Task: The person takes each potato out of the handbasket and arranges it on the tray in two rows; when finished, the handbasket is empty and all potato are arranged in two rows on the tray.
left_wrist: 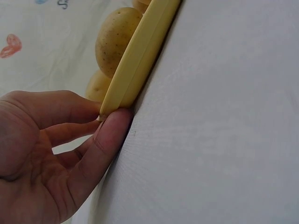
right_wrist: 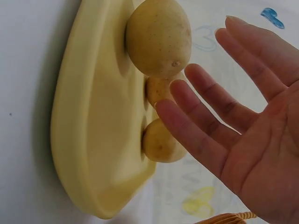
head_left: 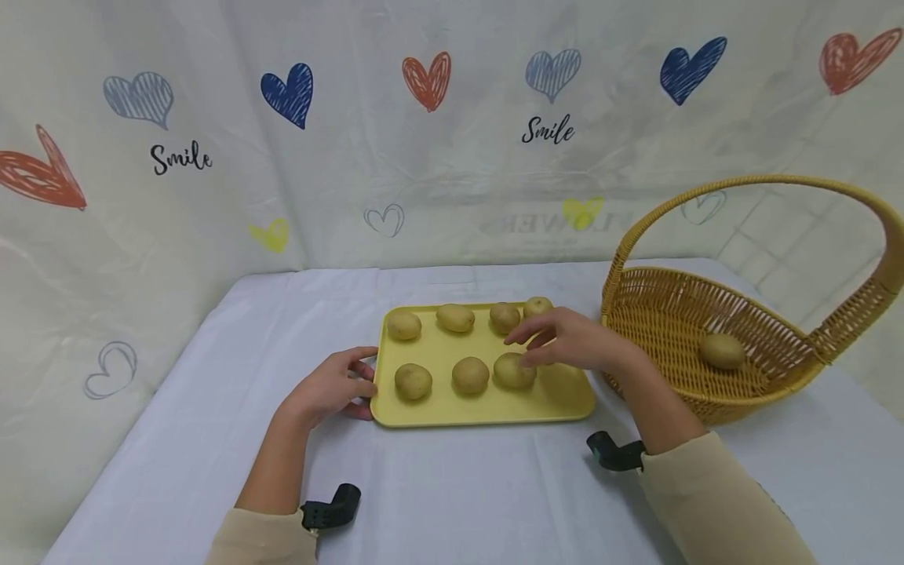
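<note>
A yellow tray carries several potatoes in two rows. At its left end, my left hand holds the rim; in the left wrist view the thumb and forefinger meet at the tray's edge. Above the right part of the tray is my right hand, fingers spread and holding nothing. Its fingertips overlap the right front potato in the head view. In the right wrist view, a gap shows between the fingers and the nearest potato. Another potato sits at the back right, partly behind the hand.
A wicker basket with a tall arched handle stands right of the tray, close to my right forearm. One potato lies in it. White cloth covers the table, and a curtain printed with hearts hangs behind.
</note>
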Available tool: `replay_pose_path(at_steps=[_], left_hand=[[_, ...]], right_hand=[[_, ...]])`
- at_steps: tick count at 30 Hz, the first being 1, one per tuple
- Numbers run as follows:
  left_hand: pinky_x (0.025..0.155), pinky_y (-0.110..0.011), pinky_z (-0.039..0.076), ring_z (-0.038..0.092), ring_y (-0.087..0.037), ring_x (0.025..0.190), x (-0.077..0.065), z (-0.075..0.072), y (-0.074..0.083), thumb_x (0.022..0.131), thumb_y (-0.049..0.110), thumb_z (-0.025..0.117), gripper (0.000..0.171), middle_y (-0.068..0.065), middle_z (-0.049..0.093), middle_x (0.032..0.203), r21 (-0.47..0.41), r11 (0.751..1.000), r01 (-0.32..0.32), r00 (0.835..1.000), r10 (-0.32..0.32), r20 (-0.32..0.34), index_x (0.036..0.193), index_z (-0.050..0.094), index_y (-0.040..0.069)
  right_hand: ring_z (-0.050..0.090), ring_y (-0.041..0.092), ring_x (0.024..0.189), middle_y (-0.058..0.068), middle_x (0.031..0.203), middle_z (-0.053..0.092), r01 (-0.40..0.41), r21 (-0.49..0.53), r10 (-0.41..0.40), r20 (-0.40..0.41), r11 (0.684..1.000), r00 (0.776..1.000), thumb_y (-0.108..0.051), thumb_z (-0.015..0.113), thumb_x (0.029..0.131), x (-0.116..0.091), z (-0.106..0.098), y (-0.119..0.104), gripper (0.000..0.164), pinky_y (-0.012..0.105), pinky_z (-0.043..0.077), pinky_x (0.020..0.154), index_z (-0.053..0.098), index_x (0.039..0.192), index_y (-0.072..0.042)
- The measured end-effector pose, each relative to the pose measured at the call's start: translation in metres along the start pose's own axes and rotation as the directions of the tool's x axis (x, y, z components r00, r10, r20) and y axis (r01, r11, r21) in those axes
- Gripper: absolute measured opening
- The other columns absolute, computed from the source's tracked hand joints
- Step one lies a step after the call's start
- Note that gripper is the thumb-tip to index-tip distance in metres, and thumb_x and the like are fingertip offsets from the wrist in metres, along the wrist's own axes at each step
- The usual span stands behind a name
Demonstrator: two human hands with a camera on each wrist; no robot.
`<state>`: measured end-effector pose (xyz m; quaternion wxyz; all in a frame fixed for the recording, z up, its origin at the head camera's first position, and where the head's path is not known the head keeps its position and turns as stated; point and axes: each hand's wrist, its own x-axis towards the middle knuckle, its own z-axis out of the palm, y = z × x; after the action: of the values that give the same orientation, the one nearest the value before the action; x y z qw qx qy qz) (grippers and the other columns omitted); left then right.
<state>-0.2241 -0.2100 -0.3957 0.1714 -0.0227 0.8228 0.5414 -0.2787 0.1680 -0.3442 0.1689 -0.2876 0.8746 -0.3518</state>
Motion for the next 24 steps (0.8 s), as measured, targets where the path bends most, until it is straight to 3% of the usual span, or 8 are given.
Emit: replay_pose_path(at_steps=[10,16,24], left_hand=[[0.072,-0.036,0.066,0.068,-0.021,0.081,-0.002,0.001,0.001,0.09,-0.002,0.064,0.073,-0.019,0.051,0.123,0.002,1.0,-0.009,1.0,0.009,-0.001,0.158,0.038,0.006],[0.072,-0.036,0.066,0.068,-0.021,0.08,-0.001,0.001,0.001,0.091,-0.002,0.064,0.073,-0.018,0.051,0.123,0.002,1.0,-0.012,1.0,0.012,0.0,0.158,0.038,0.007],[0.072,-0.036,0.066,0.068,-0.021,0.08,-0.001,0.0,0.0,0.091,-0.002,0.064,0.073,-0.018,0.051,0.123,0.001,1.0,-0.01,1.0,0.01,0.003,0.158,0.038,0.007]], right_hand=[[0.07,0.023,0.109,0.017,0.13,0.068,0.027,0.055,-0.027,-0.013,0.998,1.0,-0.023,0.074,0.095,-0.004,-0.007,-0.008,0.036,0.038,0.06,0.09,0.072,0.128,-0.01],[0.069,0.021,0.109,0.012,0.131,0.068,0.018,0.081,-0.017,-0.021,0.997,1.0,-0.023,0.073,0.096,-0.006,-0.014,-0.011,0.034,0.041,0.061,0.094,0.072,0.128,-0.013],[0.07,0.026,0.111,0.007,0.13,0.069,0.031,0.036,-0.03,-0.026,0.999,0.999,-0.025,0.07,0.098,-0.009,-0.025,-0.02,0.034,0.037,0.061,0.092,0.07,0.132,-0.018]])
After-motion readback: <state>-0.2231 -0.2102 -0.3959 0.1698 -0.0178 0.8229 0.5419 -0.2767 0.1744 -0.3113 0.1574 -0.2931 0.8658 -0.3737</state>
